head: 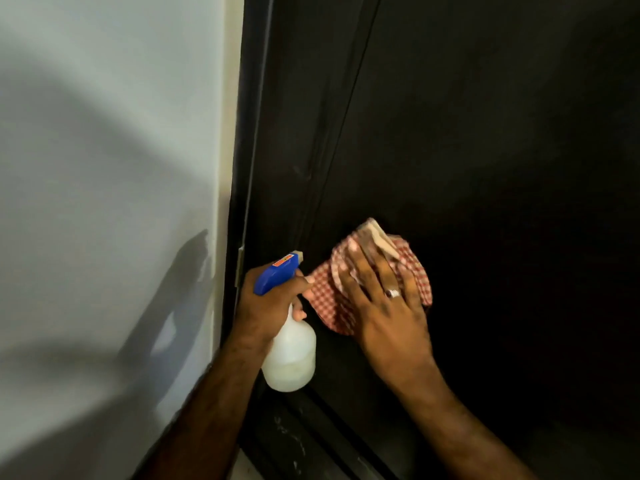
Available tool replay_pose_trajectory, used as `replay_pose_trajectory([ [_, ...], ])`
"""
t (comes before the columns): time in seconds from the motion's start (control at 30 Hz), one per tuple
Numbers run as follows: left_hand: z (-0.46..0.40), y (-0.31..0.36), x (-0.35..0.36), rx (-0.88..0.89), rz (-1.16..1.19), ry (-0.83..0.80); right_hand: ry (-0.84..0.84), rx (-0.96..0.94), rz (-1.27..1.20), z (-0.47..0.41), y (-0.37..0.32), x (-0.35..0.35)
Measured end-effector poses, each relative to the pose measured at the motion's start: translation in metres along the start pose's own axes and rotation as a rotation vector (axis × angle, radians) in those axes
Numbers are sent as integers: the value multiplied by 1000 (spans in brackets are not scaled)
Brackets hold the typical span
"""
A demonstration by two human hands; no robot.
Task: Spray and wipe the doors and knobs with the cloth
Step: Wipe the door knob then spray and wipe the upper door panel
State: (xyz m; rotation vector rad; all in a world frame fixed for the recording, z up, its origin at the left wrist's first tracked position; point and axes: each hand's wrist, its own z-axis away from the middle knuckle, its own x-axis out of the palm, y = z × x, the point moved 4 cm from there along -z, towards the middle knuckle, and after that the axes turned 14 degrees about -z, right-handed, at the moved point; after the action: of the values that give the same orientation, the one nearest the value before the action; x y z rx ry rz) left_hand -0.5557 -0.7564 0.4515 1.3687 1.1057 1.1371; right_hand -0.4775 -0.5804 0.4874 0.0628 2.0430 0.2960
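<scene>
Dark door [485, 133] fills most of my view, center to right edge, nearly black, w/ a thin vertical seam running down its left part. Left of it the dark door frame [249, 133], & past that a pale wall [104, 133] taking up the whole left side, w/ soft shadows of my arm & the bottle across it. A small metal plate [239, 266] sits on the frame edge, approx level w/ my left hand; can't tell if it's a hinge or a latch.

My right hand [384, 306] is flat on the door, fingers straight & spread, pressing the cloth [329, 296] against the surface. Cloth is red-&-white check, bunched under my palm, spilling out left, right & above my fingertips; a paler folded edge sticks up at top. It's on the lower-middle part of the door, just right of the seam. Ring [393, 292] on one finger of that hand.

My left hand [266, 306] is wrapped round the neck of the spray bottle [291, 355], fingers curled tight, just beside the cloth's left corner. Bottle is translucent white, hangs roughly upright below my fist, some liquid in the bottom. Its blue trigger head [277, 273] pokes up above my knuckles, nozzle toward the door, small red label on top.
</scene>
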Motion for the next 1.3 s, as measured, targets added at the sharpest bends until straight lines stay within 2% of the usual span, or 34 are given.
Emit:
replay_pose_trajectory([
  [0.07, -1, -8, -2, -27, 45, -7, -48, -12, 26, 29, 12, -7],
  [0.13, -4, -10, -8, -37, 71, -5, -7, -6, 56, 34, 23, -29],
  [0.27, -16, -5, -19, -29, 48, 35, 183, 66, 79, -27, 14, -64],
  [0.37, -26, 6, -19, 6, 24, 46, 262, 72, 48, -80, -12, -52],
  [0.47, -33, 10, -26, 14, -21, 119, 164, -40, 59, -96, -37, -13],
  [0.57, -34, 5, -36, -19, 8, 165, -37, -252, 132, -67, -40, 29],
  [0.63, -35, -1, -41, -24, 26, 158, -113, -299, 124, -49, -29, 31],
  [0.7, -40, 0, -50, -28, 22, 159, -74, -306, 109, -61, -26, 12],
  [0.77, -49, 6, -55, -40, 17, 178, 59, -291, 118, -99, -28, -17],
  [0.83, -58, 17, -54, -27, 13, 185, 212, -223, 120, -145, -32, -50],
  [0.9, -64, 31, -51, -4, -18, 185, 276, -130, 112, -174, -36, -69],
  [0.97, -66, 38, -53, 31, -34, 203, 238, -100, 119, -178, -40, -59],
  [1.03, -64, 39, -58, 40, -42, 251, 118, -194, 115, -157, -47, -21],
  [1.13, -59, 31, -64, 9, -52, 263, -235, -445, 193, -99, -63, 37],
  [1.17, -57, 30, -66, 2, -55, 257, -347, -474, 226, -92, -63, 41],
  [1.2, -56, 29, -67, -4, -59, 259, -382, -471, 241, -95, -61, 36],
  [1.3, -54, 37, -70, 9, -70, 257, -134, -367, 218, -161, -44, -20],
])
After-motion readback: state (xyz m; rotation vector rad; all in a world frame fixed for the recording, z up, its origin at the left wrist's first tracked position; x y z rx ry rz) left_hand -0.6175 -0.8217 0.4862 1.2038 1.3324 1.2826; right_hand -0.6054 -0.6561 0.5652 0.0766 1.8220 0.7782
